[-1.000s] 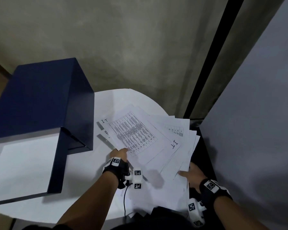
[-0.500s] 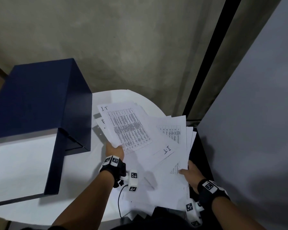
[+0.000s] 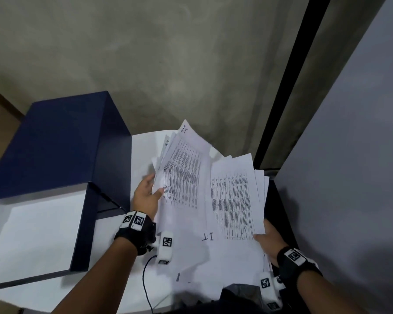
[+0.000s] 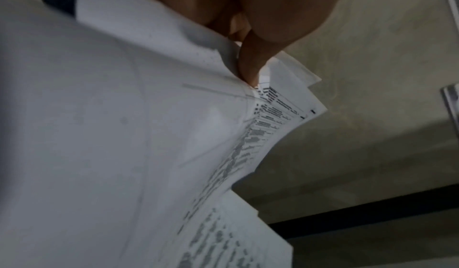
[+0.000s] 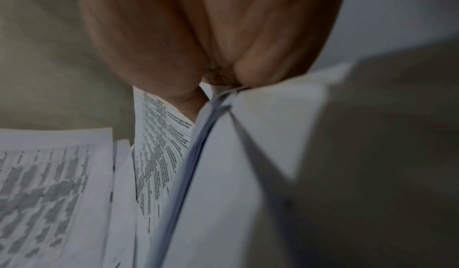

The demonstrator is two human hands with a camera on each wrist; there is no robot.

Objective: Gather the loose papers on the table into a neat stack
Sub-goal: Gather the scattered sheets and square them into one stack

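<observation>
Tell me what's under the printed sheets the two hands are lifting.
Under the raised printed white paper sheets lie more loose white sheets and the round white table. What lies beneath those lower sheets is covered.

papers [image 3: 232,200]: we see thin white paper, matt, printed with grey-black tables; the sheets bend and curl at their edges, and in the left wrist view print shows faintly through their backs [image 4: 99,135].
table [image 3: 141,155]: we see a smooth white top with a dull, even finish.
box [image 3: 55,143]: we see a dark blue body, smooth and matt, with a pale flat face at the table's left edge.
wrist bands [image 3: 135,234]: we see black cloth carrying white plastic blocks with printed black-and-white markers.
wall [image 3: 168,64]: we see rough, mottled grey-green plaster, matt.
</observation>
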